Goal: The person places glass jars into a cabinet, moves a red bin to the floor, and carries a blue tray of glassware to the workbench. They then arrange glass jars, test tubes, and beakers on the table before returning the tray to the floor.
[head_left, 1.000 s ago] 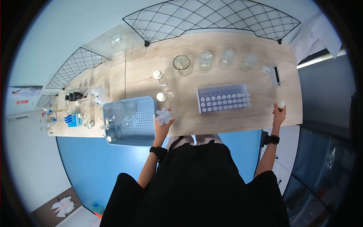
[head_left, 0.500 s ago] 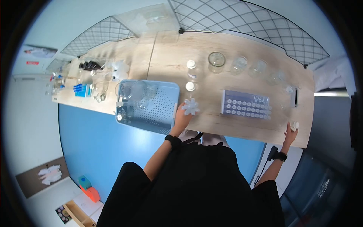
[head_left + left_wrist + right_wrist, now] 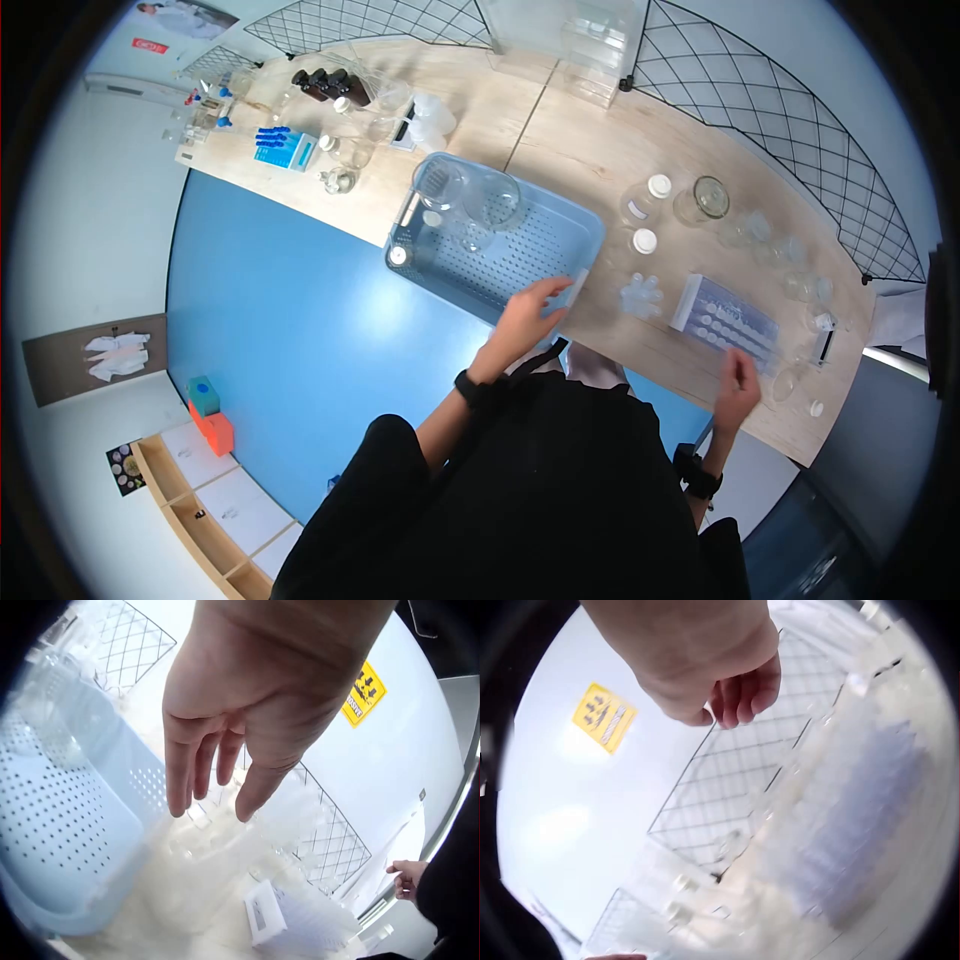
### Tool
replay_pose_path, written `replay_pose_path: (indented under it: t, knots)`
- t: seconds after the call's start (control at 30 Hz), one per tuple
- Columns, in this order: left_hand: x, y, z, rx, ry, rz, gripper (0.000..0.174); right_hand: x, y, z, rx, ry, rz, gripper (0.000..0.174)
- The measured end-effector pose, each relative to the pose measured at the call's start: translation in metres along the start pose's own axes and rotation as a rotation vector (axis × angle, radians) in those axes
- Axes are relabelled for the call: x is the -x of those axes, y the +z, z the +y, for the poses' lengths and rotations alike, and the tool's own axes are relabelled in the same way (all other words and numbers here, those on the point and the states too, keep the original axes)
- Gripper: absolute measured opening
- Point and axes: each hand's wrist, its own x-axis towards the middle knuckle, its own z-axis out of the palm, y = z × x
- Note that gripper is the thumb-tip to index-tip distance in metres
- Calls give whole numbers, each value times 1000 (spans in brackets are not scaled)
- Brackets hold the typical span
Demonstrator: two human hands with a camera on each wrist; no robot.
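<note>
In the head view my left hand (image 3: 528,318) is at the right rim of the blue perforated basket (image 3: 590,235), fingers spread and holding nothing. The left wrist view shows the thumb apart from the fingers, nothing between them. Right of this hand, a translucent flower-shaped piece (image 3: 640,297) stands on the table. My right hand (image 3: 737,392) is over the front edge of the table, near the purple tube rack (image 3: 735,310) filled with white-capped tubes. Its fingers hang loosely curled and hold nothing. A small white-capped bottle (image 3: 816,408) stands to its right.
Clear glassware (image 3: 490,205) lies in the basket. Two white-capped bottles (image 3: 643,241) and a round glass jar (image 3: 708,199) stand behind the flower-shaped piece. Brown bottles (image 3: 330,85) and a blue box (image 3: 285,150) are at the left. A black wire grid (image 3: 780,130) runs along the back.
My left hand has let go of the flower-shaped piece and moved to the basket's rim. The right hand has left the small white-capped bottle and come leftward. The head view has turned left.
</note>
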Motion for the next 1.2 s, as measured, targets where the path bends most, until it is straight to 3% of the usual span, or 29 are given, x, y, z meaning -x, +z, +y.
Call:
replay_pose_path:
  t: [0.07,0.2,0.3,0.37,0.43,0.5,0.63,0.7,0.73,0.8,0.97,1.03,1.13,1.2]
  knots:
    - [12,-33,-13,-14,-5,137,28,3,31,-55,-13,-78,-350,9]
    - [30,-100,-52,-80,-61,549,17,19,103,-103,-70,-73,-702,11]
    - [32,-149,-73,-131,-101,791,15,22,153,-120,-64,46,-789,13]
    - [30,-175,-94,-154,-119,811,17,21,188,-117,-66,39,-784,16]
    - [25,-196,-109,-211,-103,826,21,16,225,-108,-180,269,-727,24]
    - [15,-210,-118,-231,-96,814,25,4,255,-117,-159,286,-651,28]
    - [-23,-216,-99,-41,-82,558,32,-22,299,-139,-116,392,-520,36]
    - [-53,-208,-102,-107,-127,406,43,-30,313,-144,-83,402,-561,40]
    - [-65,-206,-101,-103,-108,416,43,-35,319,-143,-40,426,-606,44]
    - [-87,-200,-95,109,-289,144,51,-38,333,-125,-64,417,-579,41]
    - [-111,-177,-111,389,-389,130,47,-41,341,-99,-164,434,-595,36]
    - [-113,-180,-113,462,-392,152,46,-39,338,-104,-188,367,-539,21]
    - [-108,-187,-105,484,-366,114,47,-40,328,-110,-295,469,-519,26]
    - [-109,-196,-94,479,-349,112,47,-41,315,-111,-365,436,-488,29]
